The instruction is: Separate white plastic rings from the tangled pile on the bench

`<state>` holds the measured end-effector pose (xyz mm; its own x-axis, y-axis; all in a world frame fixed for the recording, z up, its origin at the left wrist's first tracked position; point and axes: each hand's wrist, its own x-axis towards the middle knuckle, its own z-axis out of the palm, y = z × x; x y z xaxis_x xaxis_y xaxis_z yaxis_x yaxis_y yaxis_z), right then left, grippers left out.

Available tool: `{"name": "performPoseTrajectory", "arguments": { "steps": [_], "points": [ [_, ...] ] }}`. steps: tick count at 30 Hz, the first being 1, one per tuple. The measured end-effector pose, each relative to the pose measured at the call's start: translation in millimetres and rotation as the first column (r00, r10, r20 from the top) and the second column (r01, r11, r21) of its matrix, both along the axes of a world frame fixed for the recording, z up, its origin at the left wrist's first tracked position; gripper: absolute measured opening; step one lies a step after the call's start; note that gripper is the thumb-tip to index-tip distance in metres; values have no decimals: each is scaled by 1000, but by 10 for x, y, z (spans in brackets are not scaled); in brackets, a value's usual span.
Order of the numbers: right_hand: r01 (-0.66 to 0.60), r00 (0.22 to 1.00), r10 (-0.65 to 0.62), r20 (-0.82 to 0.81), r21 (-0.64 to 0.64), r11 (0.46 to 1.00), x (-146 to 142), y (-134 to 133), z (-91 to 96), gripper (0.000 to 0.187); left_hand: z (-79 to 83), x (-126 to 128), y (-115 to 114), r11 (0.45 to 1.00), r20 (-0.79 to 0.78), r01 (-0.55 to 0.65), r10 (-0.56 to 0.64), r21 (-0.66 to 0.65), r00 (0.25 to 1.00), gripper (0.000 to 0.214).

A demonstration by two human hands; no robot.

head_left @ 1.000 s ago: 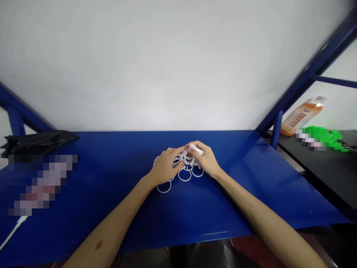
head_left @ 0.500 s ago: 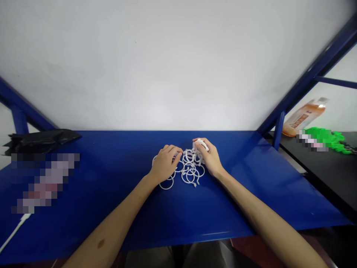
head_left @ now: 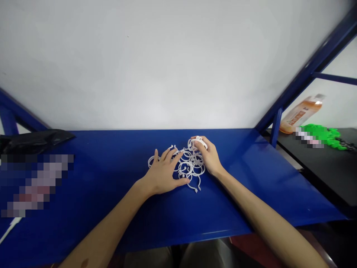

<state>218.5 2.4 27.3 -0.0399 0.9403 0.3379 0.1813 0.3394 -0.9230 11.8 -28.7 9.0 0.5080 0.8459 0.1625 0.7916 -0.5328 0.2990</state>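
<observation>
A person's two bare hands are working at a loose tangle of white plastic snap rings (head_left: 190,165), seen from the person's head, looking forward and down. The tangle is lying near the middle of a blue metal table (head_left: 223,212), with its rings overlapping and interlocking, and a thin hooked ring end (head_left: 196,190) is poking out toward the person. The left hand (head_left: 163,175) is resting palm down on the near left side of the tangle, its fingers spread wide and its thumb stretching across the lower rings; its fingertips are touching the rings without pinching any of them. The right hand (head_left: 209,156) is at the far right side of the tangle, its fingers curled close together and pinching a small white clasp (head_left: 199,142) at the top of the pile, though they hide part of the grip. A black plastic bag (head_left: 33,140) is lying at the far left of the table, just behind a pixelated patch that is hiding whatever lies there. Off to the right, past a blue steel upright (head_left: 276,128), a tilted plastic bottle with an orange label (head_left: 302,115) is standing behind a heap of green pieces (head_left: 320,134) on a black shelf (head_left: 329,178), and a white wall (head_left: 156,63) is rising behind the table
</observation>
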Motion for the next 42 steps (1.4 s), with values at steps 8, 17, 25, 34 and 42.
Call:
{"name": "performPoseTrajectory", "arguments": {
  "steps": [8,17,25,34,42],
  "points": [
    [3,989,-22,143,131,991,-26,-22,-23,29,-94,101,64,996,48,-54,50,75,998,68],
    [-176,836,-5,548,277,945,-40,-122,-43,30,-20,63,129,993,212,-80,60,86,975,51],
    [-161,637,-41,770,186,969,66,-6,-174,54,40,-64,12,993,64,-120,118,14,991,82],
    [-196,695,31,718,147,970,-7,-39,-222,54,-115,68,38,995,2,-96,96,18,995,94],
    [-186,705,19,709,159,970,-49,-74,-192,47,-82,43,128,998,210,-32,21,50,978,76]
  ]
}}
